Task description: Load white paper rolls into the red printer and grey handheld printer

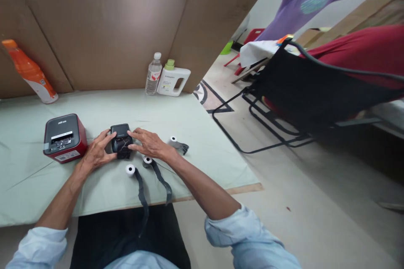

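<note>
Hands on the small black printer mid-table, your left hand cupping its left side, your right hand gripping its right edge, 3 paper rolls just beside, red printer to the left.

My left hand, right hand: bare, no gloves, no rings or watch that I can see. Forearms bare to elbow. Light blue shirt sleeves rolled up, cuffs bunched at both elbows. Same light blue shirt front at bottom edge. Dark trousers below.
</note>
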A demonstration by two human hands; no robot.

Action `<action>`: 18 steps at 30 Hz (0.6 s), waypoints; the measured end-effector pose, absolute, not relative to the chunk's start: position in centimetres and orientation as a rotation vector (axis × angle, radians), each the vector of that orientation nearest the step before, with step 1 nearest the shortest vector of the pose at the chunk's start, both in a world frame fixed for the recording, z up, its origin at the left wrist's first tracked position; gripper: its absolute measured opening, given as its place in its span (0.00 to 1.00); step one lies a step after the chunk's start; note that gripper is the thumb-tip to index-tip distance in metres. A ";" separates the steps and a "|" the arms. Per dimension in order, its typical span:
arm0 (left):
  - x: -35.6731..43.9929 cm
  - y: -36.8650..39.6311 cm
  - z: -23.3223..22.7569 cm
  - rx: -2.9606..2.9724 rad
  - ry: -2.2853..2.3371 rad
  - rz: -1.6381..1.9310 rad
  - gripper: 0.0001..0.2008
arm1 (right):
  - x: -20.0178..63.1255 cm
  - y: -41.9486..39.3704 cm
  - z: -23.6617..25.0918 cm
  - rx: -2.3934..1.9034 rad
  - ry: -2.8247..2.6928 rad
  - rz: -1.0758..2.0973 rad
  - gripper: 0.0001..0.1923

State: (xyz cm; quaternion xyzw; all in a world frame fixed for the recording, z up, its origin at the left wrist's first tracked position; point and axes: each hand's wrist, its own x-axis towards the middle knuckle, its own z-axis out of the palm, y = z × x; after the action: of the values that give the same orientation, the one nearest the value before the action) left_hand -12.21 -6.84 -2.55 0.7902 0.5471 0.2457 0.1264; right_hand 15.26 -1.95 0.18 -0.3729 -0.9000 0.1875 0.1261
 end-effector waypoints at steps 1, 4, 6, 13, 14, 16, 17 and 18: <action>-12.2 -6.8 -2.5 2.305 1.613 0.701 0.40 | 15.3 -2.0 0.2 -1.105 -2.627 0.560 0.32; -12.2 -6.6 -2.2 2.312 1.649 0.630 0.41 | 15.3 -2.1 0.4 -1.143 -2.624 0.656 0.35; -12.2 -6.5 -2.1 2.337 1.620 0.607 0.42 | 15.1 -2.2 0.3 -1.135 -2.569 0.755 0.36; -11.2 -5.3 -2.0 2.406 1.586 0.587 0.41 | 14.3 -2.2 -0.6 -1.110 -2.229 1.069 0.38; -10.8 -4.8 -2.0 2.408 1.590 0.578 0.41 | 14.5 -1.9 -0.7 -1.124 -2.183 1.083 0.37; -9.5 -3.3 -2.0 2.417 1.574 0.582 0.39 | 15.4 -1.1 -0.8 -1.158 -2.115 1.067 0.36; -8.7 -2.4 -2.0 2.424 1.548 0.593 0.38 | 16.1 -0.5 -0.8 -1.176 -2.097 1.043 0.35; -7.8 -1.4 -2.1 2.433 1.510 0.604 0.38 | 16.9 0.0 -0.7 -1.194 -2.087 1.012 0.34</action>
State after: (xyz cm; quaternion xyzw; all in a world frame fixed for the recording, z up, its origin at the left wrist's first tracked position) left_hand -7.84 -1.43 -2.08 0.8266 0.5129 0.2053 0.1074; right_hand 16.90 0.05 -0.67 -0.4416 -0.7717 0.3744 0.2634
